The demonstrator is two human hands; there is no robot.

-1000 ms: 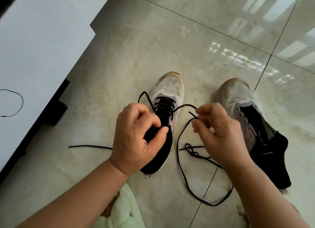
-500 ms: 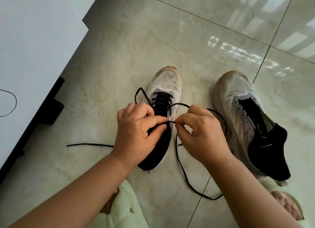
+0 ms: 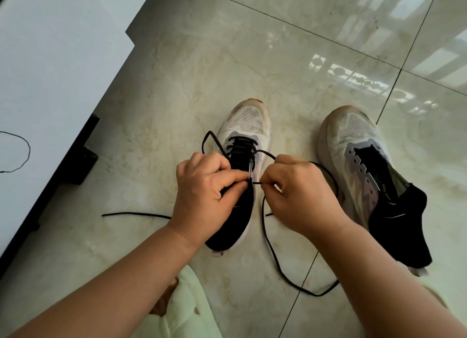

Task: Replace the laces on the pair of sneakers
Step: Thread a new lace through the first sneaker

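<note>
Head view, looking down on a glossy tiled floor (image 3: pixel 207 67): a white cabinet (image 3: pixel 50 59) with a dark base closes off the left side, its edge running diagonally well apart from the shoes, and open tile lies beyond both toes and to the right. Two sneakers stand side by side, toes pointing away. The left sneaker (image 3: pixel 246 127) carries black crossings through its lower eyelets; the right sneaker (image 3: pixel 353 140) shows bare eyelets and an open tongue. The black lace (image 3: pixel 278 267) runs from the left sneaker's eyelets, loops out past its left edge, arcs over to the right hand and trails in a wide loop on the floor between the shoes. A second black lace (image 3: pixel 134 214) lies flat on the tile left of the left forearm. The left hand (image 3: pixel 204 193) is curled over the left sneaker's collar, thumb and forefinger pinching the upper at an eyelet. The right hand (image 3: pixel 300 188), just beside it, pinches the lace end between thumb and forefinger, the tip pointing at that eyelet, remaining fingers folded.
</note>
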